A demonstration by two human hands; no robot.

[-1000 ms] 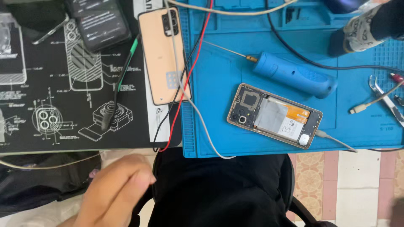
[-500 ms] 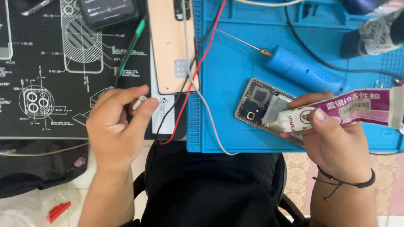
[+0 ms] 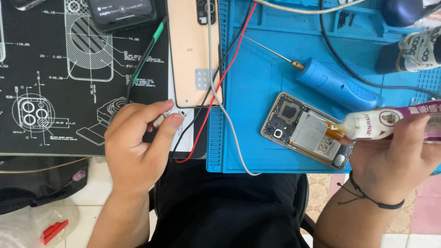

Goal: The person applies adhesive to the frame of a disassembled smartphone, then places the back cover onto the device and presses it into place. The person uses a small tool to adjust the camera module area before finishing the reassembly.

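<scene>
Right hand [image 3: 395, 160] gripped the glue tube [image 3: 390, 124], nozzle over the opened phone [image 3: 308, 131]; left hand [image 3: 138, 147] pinched a small part [image 3: 159, 121]; over-squeezing risked flooding components.

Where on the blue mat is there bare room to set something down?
Free: the blue silicone mat between the red and black wires and the blue-handled pointed tool, above the opened phone. Also the strip under the grey cable, left of that phone. Crowded: the right side, where the right hand holds the white glue tube.
</scene>
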